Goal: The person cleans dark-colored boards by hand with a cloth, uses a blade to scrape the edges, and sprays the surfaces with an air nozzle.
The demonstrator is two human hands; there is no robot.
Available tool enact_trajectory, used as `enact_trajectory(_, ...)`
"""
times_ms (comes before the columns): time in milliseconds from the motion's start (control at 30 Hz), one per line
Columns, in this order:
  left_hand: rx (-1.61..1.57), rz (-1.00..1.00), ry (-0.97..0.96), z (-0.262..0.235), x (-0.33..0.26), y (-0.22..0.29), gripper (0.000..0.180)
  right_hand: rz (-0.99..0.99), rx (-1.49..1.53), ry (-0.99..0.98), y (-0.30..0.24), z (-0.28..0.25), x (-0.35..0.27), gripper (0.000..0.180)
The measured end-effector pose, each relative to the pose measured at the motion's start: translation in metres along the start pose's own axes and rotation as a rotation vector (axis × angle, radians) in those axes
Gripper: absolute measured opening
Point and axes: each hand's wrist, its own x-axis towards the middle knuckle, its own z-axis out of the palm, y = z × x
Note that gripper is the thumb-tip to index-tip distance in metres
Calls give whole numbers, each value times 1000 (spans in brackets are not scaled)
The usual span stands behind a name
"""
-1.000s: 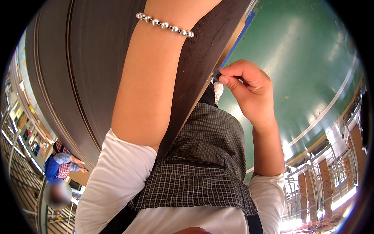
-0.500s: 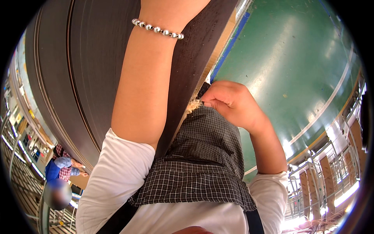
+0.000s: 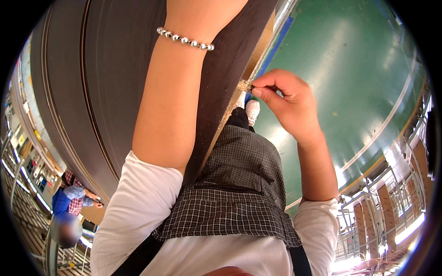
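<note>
The right hand (image 3: 287, 103) is up at about one o'clock from the middle of the picture. Its thumb and first finger are pinched together on a small tan bit (image 3: 245, 85) that looks like a scrap of fiber or wood, though it is too small to be sure. The bit sits right at the edge of the big dark board (image 3: 92, 92), which fills the picture from nine to twelve o'clock.

The left arm reaches straight up toward twelve o'clock, lying across the dark board. A silver bead bracelet (image 3: 185, 40) goes around the wrist. The left hand is cut off by the top of the picture, so I cannot tell if it is open or closed.

Below, toward six o'clock, is a checked apron (image 3: 235, 193) over a white shirt. The green floor (image 3: 350, 69) spreads out at two o'clock. Another person in a blue and checked top (image 3: 69, 198) stands far off at eight o'clock.
</note>
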Motion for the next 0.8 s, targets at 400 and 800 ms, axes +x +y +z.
enact_trajectory(400,-189,-131,-155,0,-4,16,20,-268,-55,-241,34,36,-65,13)
enact_trajectory(800,-140,-223,-496,-159,-135,16,28,-305,-297,-332,39,60,-160,9)
